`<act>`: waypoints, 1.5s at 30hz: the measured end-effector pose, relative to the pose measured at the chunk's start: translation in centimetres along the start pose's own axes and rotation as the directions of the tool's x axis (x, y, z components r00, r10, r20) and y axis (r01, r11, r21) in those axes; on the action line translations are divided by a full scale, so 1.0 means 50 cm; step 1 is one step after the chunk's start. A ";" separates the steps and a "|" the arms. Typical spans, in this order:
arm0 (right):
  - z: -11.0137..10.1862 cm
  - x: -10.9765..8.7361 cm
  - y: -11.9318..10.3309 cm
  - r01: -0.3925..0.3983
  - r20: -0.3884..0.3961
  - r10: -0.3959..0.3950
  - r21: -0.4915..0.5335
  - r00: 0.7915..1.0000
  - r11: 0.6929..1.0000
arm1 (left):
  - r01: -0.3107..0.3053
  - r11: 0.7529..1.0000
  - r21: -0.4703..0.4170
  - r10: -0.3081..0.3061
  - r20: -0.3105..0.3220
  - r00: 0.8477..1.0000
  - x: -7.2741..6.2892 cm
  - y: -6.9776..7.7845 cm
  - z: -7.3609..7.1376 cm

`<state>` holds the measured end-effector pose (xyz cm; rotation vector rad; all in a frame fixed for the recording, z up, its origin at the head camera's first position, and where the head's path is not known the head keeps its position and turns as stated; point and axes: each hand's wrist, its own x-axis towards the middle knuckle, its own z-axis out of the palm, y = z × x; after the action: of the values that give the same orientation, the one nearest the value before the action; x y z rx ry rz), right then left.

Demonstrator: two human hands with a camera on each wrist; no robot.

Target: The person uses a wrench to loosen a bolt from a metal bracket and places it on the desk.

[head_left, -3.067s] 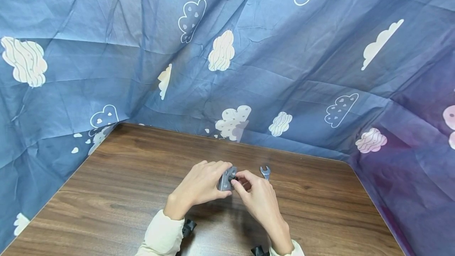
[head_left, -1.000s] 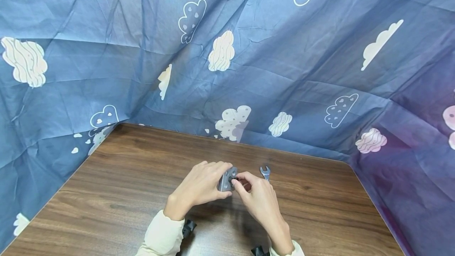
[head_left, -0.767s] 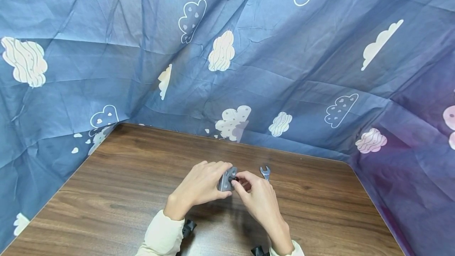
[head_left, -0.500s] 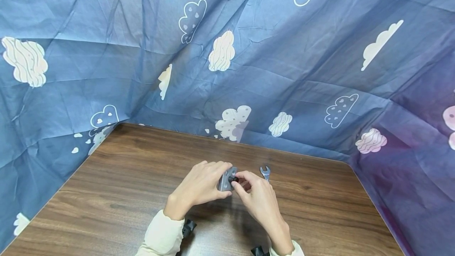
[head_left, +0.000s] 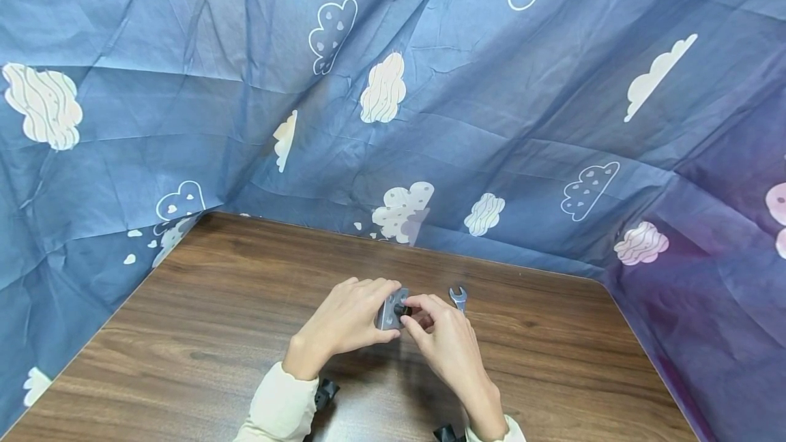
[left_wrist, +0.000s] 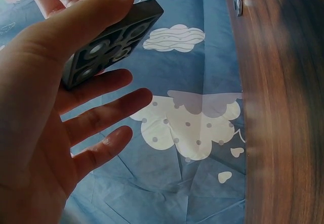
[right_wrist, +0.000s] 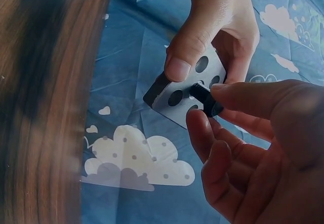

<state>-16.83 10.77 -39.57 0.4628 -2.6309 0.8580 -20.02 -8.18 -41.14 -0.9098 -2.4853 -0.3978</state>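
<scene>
My left hand (head_left: pixel 353 316) grips a small grey block (head_left: pixel 391 317) by its edges, thumb on one side and fingers on the other. Several round holes show in the block's face (right_wrist: pixel 174 98) in the right wrist view, and its dark underside (left_wrist: pixel 119 44) has round recesses in the left wrist view. With thumb and fingertips, my right hand (head_left: pixel 447 340) pinches the head of a black bolt (right_wrist: pixel 206 100). The bolt's threaded end meets the middle of the block's face, and part of its thread is exposed. Both hands are held above the wooden table.
An open-ended wrench (head_left: pixel 458 297) lies on the wooden table (head_left: pixel 233 305) just beyond my right hand, its handle partly hidden. Blue cloth (head_left: pixel 295 203) printed with white clouds hangs around the back and sides. Black wrist mounts (head_left: pixel 326 393) sit under the forearms.
The right fingertips shift slightly around the bolt head, and a little more of the bolt shows between them. The left hand and the block stay in place.
</scene>
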 end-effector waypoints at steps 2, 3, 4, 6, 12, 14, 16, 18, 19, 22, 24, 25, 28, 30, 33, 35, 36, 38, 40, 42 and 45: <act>0.000 0.000 0.000 0.003 0.000 -0.003 0.003 1.000 1.000 | 0.001 1.000 0.001 -0.001 -0.001 1.000 0.000 -0.001 0.000; 0.000 0.000 0.000 0.004 0.001 -0.004 0.006 1.000 1.000 | 0.002 1.000 0.002 -0.002 -0.001 1.000 -0.001 -0.001 0.000; 0.000 0.000 0.000 0.005 0.002 -0.005 0.010 1.000 1.000 | 0.003 1.000 0.001 -0.003 -0.001 1.000 -0.001 -0.001 -0.001; 0.001 0.000 0.000 -0.002 0.004 0.002 0.020 1.000 1.000 | 0.004 1.000 -0.003 -0.004 0.001 1.000 -0.001 -0.001 -0.003; 0.001 0.002 0.001 -0.054 0.012 0.054 0.026 0.998 0.998 | -0.004 1.000 0.006 0.004 -0.001 1.000 0.001 0.000 -0.004; 0.001 0.003 0.000 -0.066 0.014 0.066 0.017 0.998 0.998 | -0.006 1.000 0.011 0.006 0.000 1.000 0.001 0.000 -0.005; 0.000 0.003 0.000 -0.068 0.015 0.067 0.011 0.998 0.998 | -0.006 1.000 0.010 0.006 0.003 1.000 0.001 0.000 -0.005; 0.000 0.003 0.000 -0.065 0.015 0.065 0.005 0.998 0.998 | -0.005 1.000 0.008 0.005 0.006 1.000 0.002 0.001 -0.005; 0.000 0.003 0.001 -0.065 0.017 0.065 0.003 0.998 0.998 | -0.004 1.000 0.006 0.004 0.009 1.000 0.002 0.001 -0.006; 0.000 0.003 0.001 -0.063 0.020 0.063 0.004 0.998 0.998 | -0.004 1.000 0.006 0.004 0.011 1.000 0.002 0.002 -0.005; 0.001 0.003 0.001 -0.060 0.020 0.060 0.002 0.998 0.998 | -0.005 1.000 0.007 0.005 0.010 1.000 0.002 0.002 -0.005; 0.001 0.003 0.001 -0.058 0.020 0.058 0.003 0.998 0.998 | -0.005 1.000 0.007 0.005 0.009 1.000 0.002 0.003 -0.005; 0.001 0.003 0.001 -0.054 0.017 0.054 0.002 0.998 0.999 | -0.006 1.000 0.006 0.006 0.007 1.000 0.002 0.003 -0.005; 0.001 0.003 0.001 -0.052 0.015 0.052 0.006 0.999 0.999 | -0.007 1.000 0.005 0.007 0.007 1.000 0.002 0.003 -0.006; 0.001 0.003 0.001 -0.044 0.013 0.044 0.012 0.999 0.999 | -0.007 1.000 0.004 0.007 0.006 1.000 0.001 0.003 -0.006; 0.000 0.003 0.002 -0.037 0.011 0.037 0.017 0.999 0.999 | -0.008 1.000 0.006 0.008 0.004 1.000 0.002 0.002 -0.005; 0.000 0.003 0.002 -0.032 0.009 0.032 0.017 0.999 0.999 | -0.008 1.000 0.007 0.008 0.003 1.000 0.002 0.002 -0.005; 0.000 0.003 0.002 -0.023 0.006 0.023 0.017 1.000 1.000 | -0.008 1.000 0.008 0.008 0.003 1.000 0.002 0.002 -0.005; 0.001 0.003 0.003 -0.018 0.006 0.017 0.018 1.000 1.000 | -0.007 1.000 0.008 0.007 0.003 1.000 0.002 0.002 -0.005; 0.001 0.002 0.003 -0.014 0.006 0.014 0.019 1.000 1.000 | -0.006 1.000 0.006 0.006 0.003 1.000 0.001 0.002 -0.005; 0.001 0.002 0.003 -0.007 0.003 0.007 0.023 1.000 1.000 | -0.006 1.000 0.007 0.006 0.002 1.000 0.001 0.001 -0.005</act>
<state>-17.00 10.84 -39.66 0.4612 -2.6296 0.8908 -19.93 -8.22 -40.89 -0.9155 -2.4838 -0.3860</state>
